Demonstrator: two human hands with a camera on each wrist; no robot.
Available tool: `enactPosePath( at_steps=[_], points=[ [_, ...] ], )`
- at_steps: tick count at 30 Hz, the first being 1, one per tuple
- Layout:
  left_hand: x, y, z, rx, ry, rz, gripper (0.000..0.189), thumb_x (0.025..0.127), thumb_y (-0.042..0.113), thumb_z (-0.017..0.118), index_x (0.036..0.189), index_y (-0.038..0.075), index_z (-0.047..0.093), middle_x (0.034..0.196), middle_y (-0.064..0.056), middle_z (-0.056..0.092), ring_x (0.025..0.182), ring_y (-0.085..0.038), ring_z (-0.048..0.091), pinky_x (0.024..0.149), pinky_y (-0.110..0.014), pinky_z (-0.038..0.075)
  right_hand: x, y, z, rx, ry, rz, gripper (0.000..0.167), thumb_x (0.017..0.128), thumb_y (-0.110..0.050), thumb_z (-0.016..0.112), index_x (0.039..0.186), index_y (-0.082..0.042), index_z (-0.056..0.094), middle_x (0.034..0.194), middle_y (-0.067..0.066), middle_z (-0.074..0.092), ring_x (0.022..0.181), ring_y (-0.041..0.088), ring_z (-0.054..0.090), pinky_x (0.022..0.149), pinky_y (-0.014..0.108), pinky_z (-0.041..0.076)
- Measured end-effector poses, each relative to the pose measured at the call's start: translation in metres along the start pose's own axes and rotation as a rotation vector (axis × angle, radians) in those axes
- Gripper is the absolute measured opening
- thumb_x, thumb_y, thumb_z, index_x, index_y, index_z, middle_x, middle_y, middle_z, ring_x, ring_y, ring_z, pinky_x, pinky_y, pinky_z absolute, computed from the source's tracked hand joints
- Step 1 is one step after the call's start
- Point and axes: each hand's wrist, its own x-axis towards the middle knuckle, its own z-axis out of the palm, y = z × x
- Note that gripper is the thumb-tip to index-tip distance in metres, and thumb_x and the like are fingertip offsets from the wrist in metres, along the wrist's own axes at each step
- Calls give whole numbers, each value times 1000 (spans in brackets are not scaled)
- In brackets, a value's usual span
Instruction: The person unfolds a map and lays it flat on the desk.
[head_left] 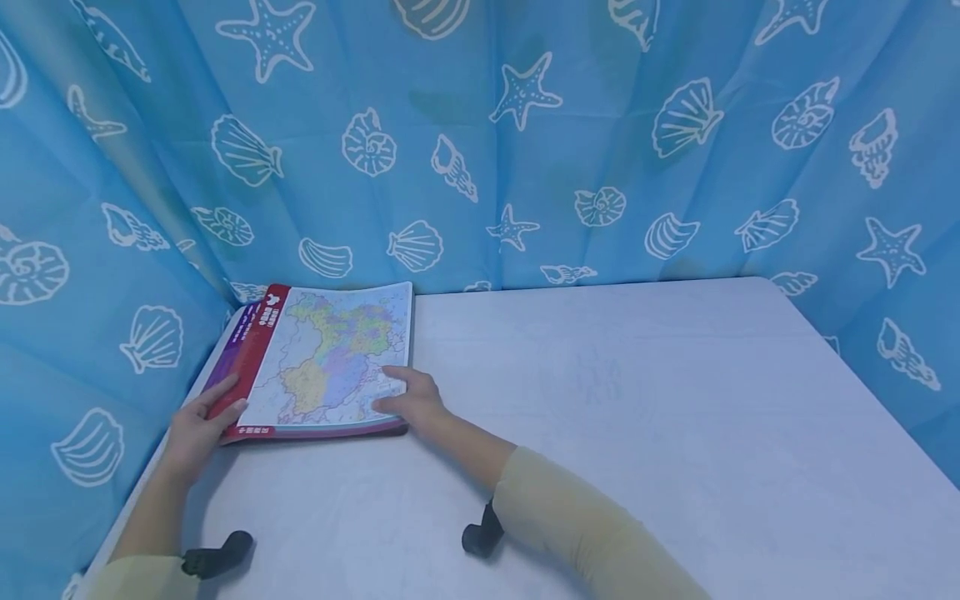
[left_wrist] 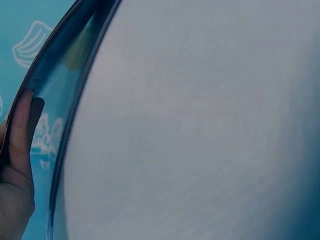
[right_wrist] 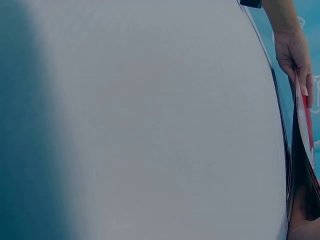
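A colourful map with a red border lies on top at the far left of the table. Under it shows a sheet with a purple border. My left hand grips the map at its red left edge, thumb on top. At the right edge my right hand pinches the map, thumb and forefinger spread over its top. In the left wrist view, fingers of the left hand reach beneath a raised dark sheet. The right wrist view shows the right hand under the bowed map, partly cut off.
A white table stretches out to the right of the map. Blue curtains with white shells and starfish hang along the back and both sides. Black camera mounts sit at both wrists, close over the table.
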Motion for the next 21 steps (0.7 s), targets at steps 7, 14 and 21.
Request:
enactPosePath(
  at_steps=[7, 14, 21],
  points=[
    [-2, 2, 6, -20, -23, 13, 68, 93, 50, 51, 149, 27, 21, 157, -22, -2, 141, -47, 1, 109, -60, 26, 0, 6, -9, 13, -10, 34, 61, 75, 0, 74, 132, -11, 55, 144, 7, 45, 140, 31, 29, 110, 42, 34],
    [-2, 6, 16, -28, -9, 15, 67, 93, 51, 50, 149, 29, 22, 158, -19, 1, 142, -45, 2, 109, -60, 27, -2, 5, -21, 24, -1, 32, 61, 74, 0, 75, 131, -11, 56, 144, 7, 45, 141, 31, 27, 112, 42, 31],
    [-1, 9, 27, -37, -10, 45, 66, 93, 50, 51, 149, 27, 23, 159, -15, 8, 143, -42, 7, 110, -59, 25, -8, 4, -33, 85, 5, 61, 60, 74, 3, 75, 131, -7, 56, 146, 10, 42, 142, 32, 24, 110, 41, 35]
  ],
)
